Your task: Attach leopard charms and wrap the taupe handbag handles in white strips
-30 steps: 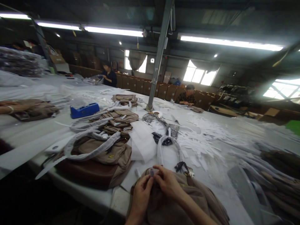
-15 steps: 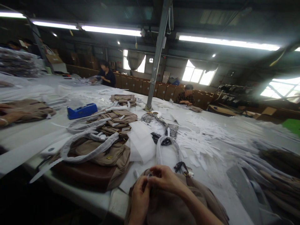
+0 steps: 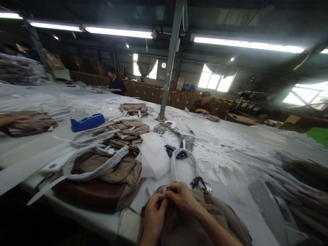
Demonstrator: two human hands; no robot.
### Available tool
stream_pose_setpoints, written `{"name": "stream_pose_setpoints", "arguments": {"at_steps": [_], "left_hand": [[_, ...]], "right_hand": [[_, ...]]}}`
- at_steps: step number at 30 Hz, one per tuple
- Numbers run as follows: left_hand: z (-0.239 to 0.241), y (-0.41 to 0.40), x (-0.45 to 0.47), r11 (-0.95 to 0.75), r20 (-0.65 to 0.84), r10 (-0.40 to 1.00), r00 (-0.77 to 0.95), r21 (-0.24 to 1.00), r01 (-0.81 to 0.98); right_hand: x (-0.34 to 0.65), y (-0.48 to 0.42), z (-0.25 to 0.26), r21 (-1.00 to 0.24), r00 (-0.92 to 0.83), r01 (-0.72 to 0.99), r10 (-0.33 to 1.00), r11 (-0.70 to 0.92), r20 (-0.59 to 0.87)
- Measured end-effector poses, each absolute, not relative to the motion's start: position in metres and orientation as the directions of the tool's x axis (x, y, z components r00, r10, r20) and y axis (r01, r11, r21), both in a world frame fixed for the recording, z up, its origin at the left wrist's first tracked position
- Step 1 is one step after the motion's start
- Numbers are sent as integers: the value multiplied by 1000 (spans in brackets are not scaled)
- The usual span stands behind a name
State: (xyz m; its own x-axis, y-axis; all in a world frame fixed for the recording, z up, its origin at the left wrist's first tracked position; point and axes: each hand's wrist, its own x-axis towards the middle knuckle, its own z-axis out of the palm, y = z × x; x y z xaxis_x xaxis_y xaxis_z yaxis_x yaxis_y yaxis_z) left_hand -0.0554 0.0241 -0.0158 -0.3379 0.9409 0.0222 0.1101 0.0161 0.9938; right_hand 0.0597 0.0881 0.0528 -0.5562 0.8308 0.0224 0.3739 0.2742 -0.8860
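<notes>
left hand [image 3: 153, 213] and right hand [image 3: 179, 198] | fingertips pinched together on a small white piece at the tan bag [image 3: 184, 225] top | bag beneath both hands, steadied for fine work | wrapped handle [image 3: 176, 164] just beyond

- A bag-making workshop or factory floor; a long white counter [image 3: 230, 191] strewn with tan handbags [image 3: 112, 169]
- Fluorescent tubes [image 3: 246, 44] overhead; stacked cartons [image 3: 146, 92] mid-frame

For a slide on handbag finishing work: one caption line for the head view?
Both hands pinch a small white piece at the top of a tan handbag on a white worktable.
</notes>
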Motion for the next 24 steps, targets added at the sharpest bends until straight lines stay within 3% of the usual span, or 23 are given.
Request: {"name": "stream_pose_setpoints", "arguments": {"at_steps": [4, 12, 18, 24], "left_hand": [[-19, 27, -55, 4, -5, 948, -319, 1000, -6], [-38, 26, -57, 37, -72, 952, -298, 992, -122], [-28, 23, -55, 46, -71, 946, -317, 995, -87], [-18, 21, -53, 27, -69, 957, -281, 988, -151]], "right_hand": [[63, 85, 57, -902, -627, 314, 778, 296, 37], [65, 86, 44, -907, -538, 368, 843, 207, -26], [65, 87, 42, -794, -515, 492, 855, 357, 65], [65, 87, 39, -827, -517, 460, 855, 323, 47]]}}
